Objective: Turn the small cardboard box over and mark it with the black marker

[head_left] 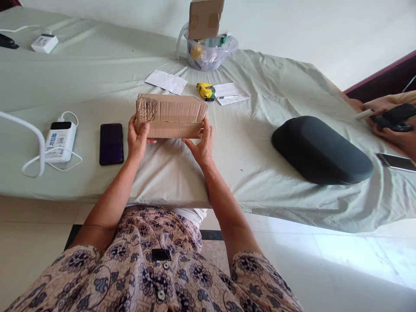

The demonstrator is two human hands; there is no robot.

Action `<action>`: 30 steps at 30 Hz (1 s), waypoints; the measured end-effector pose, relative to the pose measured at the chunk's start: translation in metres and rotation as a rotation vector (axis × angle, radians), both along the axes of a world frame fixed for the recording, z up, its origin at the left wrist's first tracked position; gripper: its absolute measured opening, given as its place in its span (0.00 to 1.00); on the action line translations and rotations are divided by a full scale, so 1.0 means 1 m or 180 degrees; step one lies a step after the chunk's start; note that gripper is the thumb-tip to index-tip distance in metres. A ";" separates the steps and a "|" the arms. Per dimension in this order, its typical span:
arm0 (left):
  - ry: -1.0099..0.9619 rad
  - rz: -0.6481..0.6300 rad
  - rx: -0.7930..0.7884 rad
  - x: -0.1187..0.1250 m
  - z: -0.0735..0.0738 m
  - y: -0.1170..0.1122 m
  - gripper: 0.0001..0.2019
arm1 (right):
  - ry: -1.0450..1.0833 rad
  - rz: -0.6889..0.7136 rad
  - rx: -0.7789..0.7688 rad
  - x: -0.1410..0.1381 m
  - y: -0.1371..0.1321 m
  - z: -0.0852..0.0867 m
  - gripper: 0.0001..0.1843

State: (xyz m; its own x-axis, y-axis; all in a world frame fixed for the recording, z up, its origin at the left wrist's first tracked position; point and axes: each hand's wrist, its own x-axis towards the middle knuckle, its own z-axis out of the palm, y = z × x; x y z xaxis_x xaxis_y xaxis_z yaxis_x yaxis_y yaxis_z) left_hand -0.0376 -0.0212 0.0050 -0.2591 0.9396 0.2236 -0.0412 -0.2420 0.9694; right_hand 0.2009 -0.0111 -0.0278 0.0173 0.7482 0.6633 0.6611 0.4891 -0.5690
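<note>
Pale green cloth [247, 143] drapes the bench, which stands against a white wall [292, 26]. Above its near half, a cardboard box [172, 115] with pen scribbles at one corner is in both hands: the left hand [138, 138] is curled around one end, thumb on the face, and the right hand [202, 145] cups the other end, thumb at the lower edge. Gripping it looks done — the visible faces seem closed, but contents and what remains to be done cannot be told, nor whether it touches the cloth. Counted: two cardboard boxes, the second box [205, 19] atop one plastic basket [232, 47]; two paper pieces [166, 81]; one tape measure [205, 90]; one pen [229, 97]; two phones, one black phone [111, 144] left and another phone [399, 162] far right; one power bank [61, 145]; one smaller white adapter [44, 43]; one black case [321, 149] — plus a co-worker's hand [394, 134] at the right edge.
</note>
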 end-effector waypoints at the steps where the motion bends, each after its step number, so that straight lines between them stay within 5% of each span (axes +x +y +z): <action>1: 0.0114 -0.0031 0.0061 0.001 0.000 -0.001 0.48 | -0.0044 -0.0132 0.0064 -0.003 -0.001 -0.001 0.57; 7: 0.1080 0.0187 0.0411 0.007 0.002 -0.009 0.59 | -0.0090 -0.0541 0.0041 -0.015 -0.007 -0.003 0.66; 14: 0.1260 0.0301 0.0119 0.011 -0.003 -0.010 0.60 | -0.0047 -0.0868 -0.0068 -0.026 -0.010 -0.002 0.70; 19: 0.1168 0.0183 0.0045 0.004 -0.005 -0.004 0.56 | 0.0212 -0.0438 -0.0092 -0.016 -0.005 -0.004 0.58; 25: 0.1247 0.0247 -0.0055 -0.009 -0.014 0.005 0.46 | 0.0834 -0.0255 -0.0148 0.002 -0.003 0.002 0.21; 30: 0.1354 0.0403 -0.0232 -0.011 -0.015 0.006 0.26 | 0.0836 -0.0510 -0.0217 0.007 -0.007 0.012 0.27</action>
